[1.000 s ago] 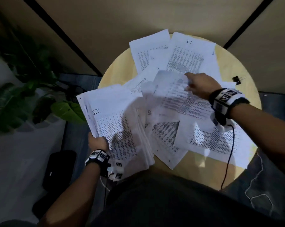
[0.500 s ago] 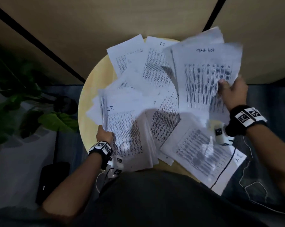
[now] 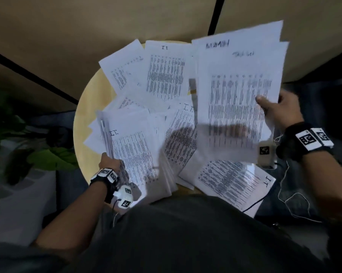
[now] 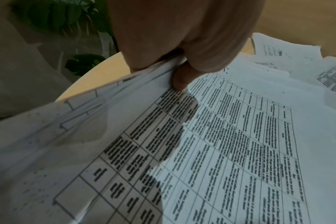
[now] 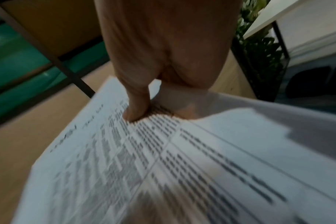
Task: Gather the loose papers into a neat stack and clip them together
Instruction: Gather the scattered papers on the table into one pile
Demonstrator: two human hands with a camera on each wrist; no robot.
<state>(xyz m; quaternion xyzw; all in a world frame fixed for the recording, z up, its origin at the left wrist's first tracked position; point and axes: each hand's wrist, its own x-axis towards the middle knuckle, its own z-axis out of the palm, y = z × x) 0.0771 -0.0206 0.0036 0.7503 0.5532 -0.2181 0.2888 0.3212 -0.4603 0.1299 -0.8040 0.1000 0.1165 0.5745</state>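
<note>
Left hand: the left hand is clenched on the near-left edge of a gathered stack, thumb pressed on the top sheet, fingers hidden beneath.
Right hand: the right hand is pinching a few lifted sheets by their right edge, thumb on the printed face; these are held up off the table.
Loose papers: more sheets are left fanned across the round table top; one sheet overhangs the near-right rim.
Clip: no clip can be made out in any view; it may be hidden behind the lifted sheets.
Risk of slipping: the lifted sheets are gripped at one edge only and could sag or fan apart if swung quickly.
Risk of falling: the overhanging sheet could be swept off by the right forearm or the wrist cable.
Risk of misalignment: the stack's edges are splayed at its near end, so squaring is judged necessary before clipping.
Open room: bare table is seen only along the left rim; the wall stands close behind, and a plant just beside the left edge.
</note>
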